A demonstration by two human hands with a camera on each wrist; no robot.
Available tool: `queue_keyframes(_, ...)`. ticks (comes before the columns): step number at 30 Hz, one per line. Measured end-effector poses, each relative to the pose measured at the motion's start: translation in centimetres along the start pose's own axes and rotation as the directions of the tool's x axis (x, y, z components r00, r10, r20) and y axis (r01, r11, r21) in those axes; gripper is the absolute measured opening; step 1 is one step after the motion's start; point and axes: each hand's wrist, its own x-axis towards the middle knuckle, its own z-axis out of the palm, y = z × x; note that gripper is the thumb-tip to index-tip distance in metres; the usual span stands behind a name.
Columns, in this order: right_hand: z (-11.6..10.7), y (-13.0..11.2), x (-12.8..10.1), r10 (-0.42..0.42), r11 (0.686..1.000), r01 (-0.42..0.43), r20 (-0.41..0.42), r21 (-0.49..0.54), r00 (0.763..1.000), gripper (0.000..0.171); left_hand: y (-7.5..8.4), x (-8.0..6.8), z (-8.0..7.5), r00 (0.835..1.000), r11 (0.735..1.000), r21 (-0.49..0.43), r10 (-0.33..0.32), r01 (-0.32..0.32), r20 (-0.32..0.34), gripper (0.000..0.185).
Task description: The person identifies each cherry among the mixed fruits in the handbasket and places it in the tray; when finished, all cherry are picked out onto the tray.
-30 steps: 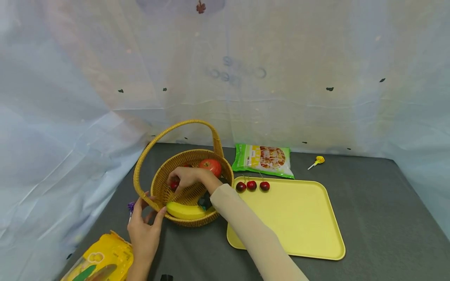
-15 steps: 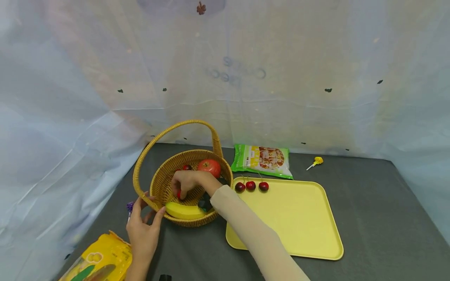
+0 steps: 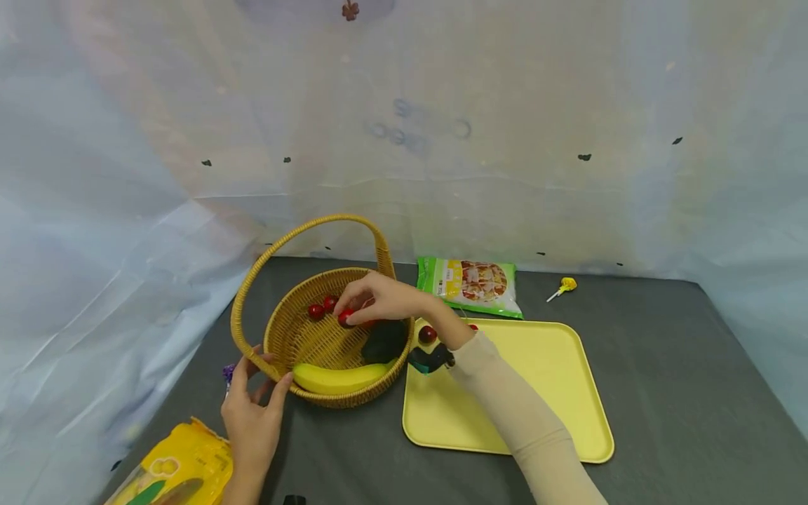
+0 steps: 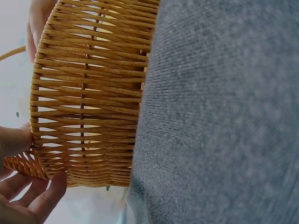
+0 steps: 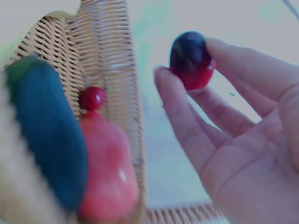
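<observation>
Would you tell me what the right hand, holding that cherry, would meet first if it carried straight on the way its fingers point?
Probably the two loose cherries in the basket: the right hand points left across it, pinching a cherry. Depth is unclear.

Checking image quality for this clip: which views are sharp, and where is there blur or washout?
Head view: evenly lit and sharp, with wide-angle bending at the edges. Left wrist view: basket weave crisp, backlit, grey cloth softer. Right wrist view: soft throughout, the cherry in the right hand clearest, pale washed-out background.
</observation>
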Motion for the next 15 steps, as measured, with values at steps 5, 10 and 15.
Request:
queue_keyframes(5, -1.6, 0.0, -6.0, 0.045, 0.999, -0.042, -0.163, 0.021, 0.986, 0.025, 0.1, -0.1, 0.0, 0.999, 0.999, -0.012, 0.038, -0.038, -0.009, 0.064)
queue_keyframes(10, -2.0, 1.1, -12.1, 0.154, 0.981, -0.18, -0.275, -0.07, 0.949, 0.024, -0.1, -0.1, 0.1, 0.998, 0.995, -0.084, 0.061, -0.063, -0.02, 0.063)
queue_keyframes(15, -1.4, 2.9, -17.3, 0.21, 0.943, -0.283, -0.347, -0.175, 0.914, 0.027, -0.2, -0.2, 0.2, 0.999, 0.997, -0.07, 0.04, -0.041, -0.013, 0.062)
